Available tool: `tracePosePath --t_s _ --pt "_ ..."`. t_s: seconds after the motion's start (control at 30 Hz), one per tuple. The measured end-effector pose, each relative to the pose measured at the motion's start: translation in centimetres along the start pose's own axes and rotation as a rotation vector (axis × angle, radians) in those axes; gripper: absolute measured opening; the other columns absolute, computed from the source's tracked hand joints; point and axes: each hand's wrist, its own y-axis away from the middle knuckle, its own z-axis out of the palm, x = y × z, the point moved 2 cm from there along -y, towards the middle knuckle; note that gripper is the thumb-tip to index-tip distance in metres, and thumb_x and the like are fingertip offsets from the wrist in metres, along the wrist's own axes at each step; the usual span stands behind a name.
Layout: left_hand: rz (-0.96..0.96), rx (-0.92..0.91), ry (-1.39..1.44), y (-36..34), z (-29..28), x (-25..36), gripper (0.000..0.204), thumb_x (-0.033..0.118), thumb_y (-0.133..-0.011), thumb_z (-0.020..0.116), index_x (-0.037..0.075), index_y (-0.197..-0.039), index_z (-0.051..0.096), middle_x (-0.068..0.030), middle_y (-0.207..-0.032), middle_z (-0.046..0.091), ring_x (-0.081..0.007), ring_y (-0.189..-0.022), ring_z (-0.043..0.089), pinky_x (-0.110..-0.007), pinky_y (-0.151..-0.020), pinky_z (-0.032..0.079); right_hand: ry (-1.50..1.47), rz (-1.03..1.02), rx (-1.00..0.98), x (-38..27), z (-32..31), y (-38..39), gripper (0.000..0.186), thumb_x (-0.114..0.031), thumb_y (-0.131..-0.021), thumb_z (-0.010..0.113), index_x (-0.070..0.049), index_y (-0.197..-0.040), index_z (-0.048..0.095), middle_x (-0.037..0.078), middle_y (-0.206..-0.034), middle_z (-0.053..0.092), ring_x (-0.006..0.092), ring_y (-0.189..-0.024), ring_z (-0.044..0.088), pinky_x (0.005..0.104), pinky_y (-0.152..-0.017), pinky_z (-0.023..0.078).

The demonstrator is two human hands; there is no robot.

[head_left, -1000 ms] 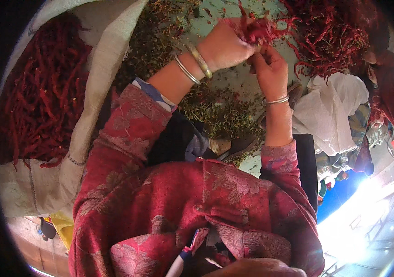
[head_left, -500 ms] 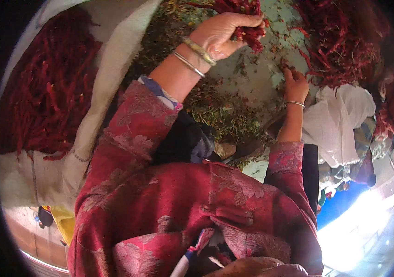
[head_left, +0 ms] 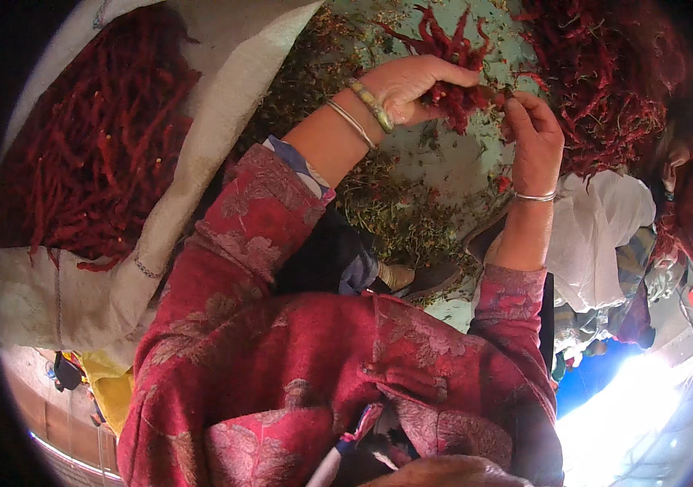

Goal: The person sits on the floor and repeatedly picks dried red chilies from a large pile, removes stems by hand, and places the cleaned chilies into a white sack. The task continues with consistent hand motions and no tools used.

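Observation:
A small bunch of dried red chili peppers (head_left: 453, 47) is gripped in my left hand (head_left: 411, 86), its thumb stretched along the top and the pods fanning out beyond the fingers. Close against the right side of that bunch is my right hand (head_left: 536, 134), thumb and forefinger pinched together. What sits in this pinch is too small to make out; it may be a stem. Below both hands, broken stems and bits of chili (head_left: 399, 207) lie scattered over the pale floor.
A big heap of dried chilies (head_left: 598, 89) lies at the far right. On the left stands an open white sack (head_left: 228, 85) filled with red chilies (head_left: 103, 154). White cloth (head_left: 598, 235) hangs at the right, near another person's hand (head_left: 676, 157). My shoe (head_left: 431, 278) rests among the debris.
My right hand has moved up from near the floor to the bunch. My left hand has shifted slightly right and down, still holding the chilies, which now fan out more.

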Motion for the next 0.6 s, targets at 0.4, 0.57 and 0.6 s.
tracePosePath --t_s 0.4,0.57,0.6 --pt "0.000 -0.028 -0.122 -0.1 -0.3 -0.4 0.018 0.006 -0.074 0.066 0.001 -0.091 0.062 -0.0079 -0.086 0.064 -0.0170 -0.077 0.062 -0.029 -0.071 0.051 0.042 -0.005 -0.026 -1.0 1.5 0.5 0.014 -0.010 -0.079 0.061 -0.001 -0.090 0.063 -0.001 -0.077 0.060 0.0042 -0.064 0.048 0.0179 -0.058 0.039" --pt "0.075 0.070 -0.143 0.6 0.7 0.0 0.019 0.004 -0.072 0.067 0.001 -0.091 0.062 -0.0077 -0.085 0.064 -0.0166 -0.076 0.061 -0.029 -0.068 0.050 0.171 0.033 -0.093 -0.6 1.0 2.0 0.016 -0.014 -0.079 0.063 -0.001 -0.088 0.063 -0.003 -0.072 0.058 0.0026 -0.062 0.045 0.0171 -0.056 0.037" --pt "0.077 0.039 -0.139 0.4 0.5 -0.1 0.019 0.004 -0.072 0.067 0.001 -0.090 0.062 -0.0077 -0.084 0.064 -0.0164 -0.076 0.061 -0.029 -0.068 0.049 0.310 -0.010 -0.112 -0.5 1.2 2.3 0.016 -0.015 -0.079 0.062 -0.001 -0.088 0.063 -0.003 -0.069 0.057 0.0018 -0.061 0.044 0.0169 -0.055 0.037"
